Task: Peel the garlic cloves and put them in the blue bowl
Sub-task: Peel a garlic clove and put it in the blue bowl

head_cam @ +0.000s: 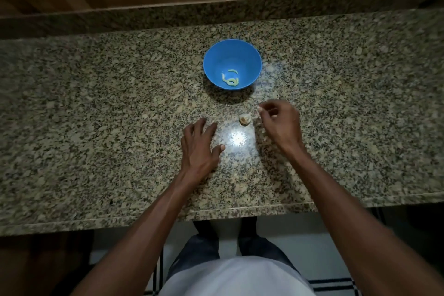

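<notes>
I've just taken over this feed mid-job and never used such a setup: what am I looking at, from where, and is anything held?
There is one picture, from a camera worn on a person's head, looking down at a granite counter. There is no machine, only two bare hands. The left hand rests open on the stone. The right hand has curled fingers that seem to pinch a thin scrap, too small to name. Between them lies a garlic piece. Beyond it, the blue bowl holds pale peeled cloves.
</notes>
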A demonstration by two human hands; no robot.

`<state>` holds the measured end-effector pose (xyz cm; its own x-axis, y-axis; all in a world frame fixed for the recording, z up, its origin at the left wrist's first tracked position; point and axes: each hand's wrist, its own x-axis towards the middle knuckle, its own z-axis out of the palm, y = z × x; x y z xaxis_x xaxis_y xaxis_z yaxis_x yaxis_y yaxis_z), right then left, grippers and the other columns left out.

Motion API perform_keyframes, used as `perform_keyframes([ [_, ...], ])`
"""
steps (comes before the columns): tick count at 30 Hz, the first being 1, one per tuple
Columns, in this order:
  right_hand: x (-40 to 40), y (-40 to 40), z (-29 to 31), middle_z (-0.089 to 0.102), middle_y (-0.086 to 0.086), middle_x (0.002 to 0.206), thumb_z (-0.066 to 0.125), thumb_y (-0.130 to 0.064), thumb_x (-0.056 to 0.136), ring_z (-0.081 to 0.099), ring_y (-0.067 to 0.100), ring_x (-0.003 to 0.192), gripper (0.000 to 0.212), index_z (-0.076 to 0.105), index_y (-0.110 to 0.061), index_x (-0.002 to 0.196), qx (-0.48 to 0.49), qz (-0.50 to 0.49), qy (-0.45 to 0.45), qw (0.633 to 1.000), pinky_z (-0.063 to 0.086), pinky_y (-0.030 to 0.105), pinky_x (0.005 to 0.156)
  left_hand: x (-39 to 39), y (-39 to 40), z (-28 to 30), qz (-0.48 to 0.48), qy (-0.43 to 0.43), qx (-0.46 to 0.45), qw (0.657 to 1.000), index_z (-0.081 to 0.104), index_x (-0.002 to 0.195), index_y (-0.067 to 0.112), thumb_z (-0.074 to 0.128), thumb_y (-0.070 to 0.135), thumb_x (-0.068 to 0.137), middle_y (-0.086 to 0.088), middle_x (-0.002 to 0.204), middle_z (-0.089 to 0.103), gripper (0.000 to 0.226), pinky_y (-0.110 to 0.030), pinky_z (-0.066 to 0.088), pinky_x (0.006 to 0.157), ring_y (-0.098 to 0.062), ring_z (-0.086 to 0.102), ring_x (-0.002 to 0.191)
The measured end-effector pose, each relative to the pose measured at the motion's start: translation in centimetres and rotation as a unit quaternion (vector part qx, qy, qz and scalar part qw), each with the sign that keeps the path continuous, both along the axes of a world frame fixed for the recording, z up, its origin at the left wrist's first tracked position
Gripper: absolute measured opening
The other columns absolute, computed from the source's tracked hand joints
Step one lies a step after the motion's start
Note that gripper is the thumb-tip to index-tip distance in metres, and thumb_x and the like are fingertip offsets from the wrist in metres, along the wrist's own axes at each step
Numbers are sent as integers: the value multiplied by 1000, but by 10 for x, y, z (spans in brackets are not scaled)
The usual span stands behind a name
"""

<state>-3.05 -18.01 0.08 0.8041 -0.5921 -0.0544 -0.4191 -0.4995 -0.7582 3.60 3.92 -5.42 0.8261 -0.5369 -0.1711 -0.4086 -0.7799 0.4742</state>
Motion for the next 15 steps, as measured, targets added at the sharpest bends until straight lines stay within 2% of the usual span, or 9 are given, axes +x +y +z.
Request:
perform_keyframes([
  [2,26,-6,19,72,-6,98,74,-22,96,65,-3,84,16,75,-12,109,50,-11,-26,998,54,12,76,-1,-2,1,12,9,-15,1000,49,147,23,71,39,90,-3,161,29,63,-53,29,115,-27,17,143],
  [6,74,-13,39,78,-3,91,83,-24,87,74,6,84,16,81,-15,99,84,21,-55,995,63,27,80,1,-9,3,43,19,-45,998,53,142,21,70,34,91,-3,157,33,55,-50,30,115,-22,18,142],
  [9,94,-16,42,79,2,87,79,-22,88,75,11,78,13,81,-11,96,67,42,-33,996,65,34,79,1,-16,4,69,29,-72,995,56,137,18,69,32,92,-4,148,39,49,-49,37,112,-23,24,137],
  [12,105,-21,38,79,5,90,73,-22,93,76,17,82,18,81,-8,100,66,53,-25,996,65,43,82,1,-26,5,89,27,-105,990,57,134,17,67,31,94,-3,139,45,44,-47,42,107,-22,30,131],
  [15,103,-29,36,78,4,94,70,-23,93,76,15,86,19,80,-11,104,71,17,-47,996,65,43,81,1,-41,7,79,41,-156,984,56,133,18,66,33,96,4,129,47,41,-42,48,101,-15,38,124],
])
